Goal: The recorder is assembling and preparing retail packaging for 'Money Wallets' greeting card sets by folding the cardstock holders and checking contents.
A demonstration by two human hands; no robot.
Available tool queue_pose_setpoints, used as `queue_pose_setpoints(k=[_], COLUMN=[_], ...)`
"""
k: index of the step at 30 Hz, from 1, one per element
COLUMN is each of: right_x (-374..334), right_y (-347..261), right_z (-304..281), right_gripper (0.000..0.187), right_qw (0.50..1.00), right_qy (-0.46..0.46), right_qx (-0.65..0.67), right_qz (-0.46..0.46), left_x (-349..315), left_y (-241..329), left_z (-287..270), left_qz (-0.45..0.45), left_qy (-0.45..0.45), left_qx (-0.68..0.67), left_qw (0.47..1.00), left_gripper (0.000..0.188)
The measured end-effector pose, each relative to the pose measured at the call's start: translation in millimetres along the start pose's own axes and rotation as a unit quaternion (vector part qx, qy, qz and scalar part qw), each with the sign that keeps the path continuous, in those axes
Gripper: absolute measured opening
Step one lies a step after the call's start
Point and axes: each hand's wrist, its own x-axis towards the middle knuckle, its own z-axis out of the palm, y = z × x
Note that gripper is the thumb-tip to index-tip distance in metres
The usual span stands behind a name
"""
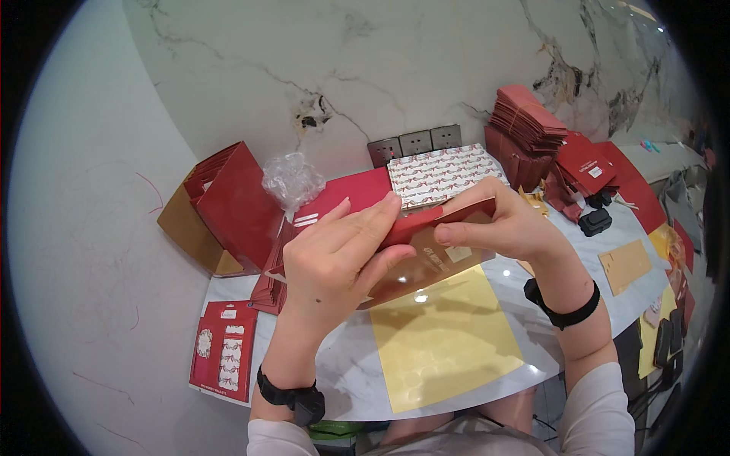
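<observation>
L grip (328, 262) + R grip (494, 220) hold red pkg (422, 266), prob. at top edge.

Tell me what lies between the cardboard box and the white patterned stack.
In the head view, crumpled clear plastic and a flat red item, partly hidden by the left hand, lie between the cardboard box and the white patterned stack.

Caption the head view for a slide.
Left fingers and right fingers hold a red packet above a yellow sheet on a table.
</observation>
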Motion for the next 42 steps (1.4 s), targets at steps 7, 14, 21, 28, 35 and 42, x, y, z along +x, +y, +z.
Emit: queue_pose_setpoints(k=[7,14,21,28,35,42], right_x=[-9,-8,-1,-5,-8,-5], right_y=[-11,-10,-23,-14,-17,-12], right_z=[0,-4,19,25,6,11], right_gripper=[0.044,0.029,0.034,0.025,0.016,0.016], right_qw=[0.992,0.998,0.808,0.765,0.826,0.834], right_qy=[-0.120,-0.041,0.196,0.154,0.167,0.120], right_qx=[-0.029,-0.040,-0.421,-0.515,-0.425,-0.444], right_qz=[-0.020,-0.007,-0.362,-0.355,-0.332,-0.306], left_x=[-1,-2,-2,-3,3,-3], left_y=[1,12,15,18,20,9], left_z=[-6,-6,-4,2,-10,-7], left_qz=[0.018,-0.017,-0.055,-0.009,-0.002,0.037], left_qy=[-0.035,-0.021,-0.022,-0.025,-0.030,-0.045], left_qx=[-0.015,-0.021,-0.022,0.008,0.042,0.049], left_qw=[0.999,0.999,0.998,1.000,0.999,0.997], left_gripper=[0.052,0.041,0.037,0.041,0.052,0.040])
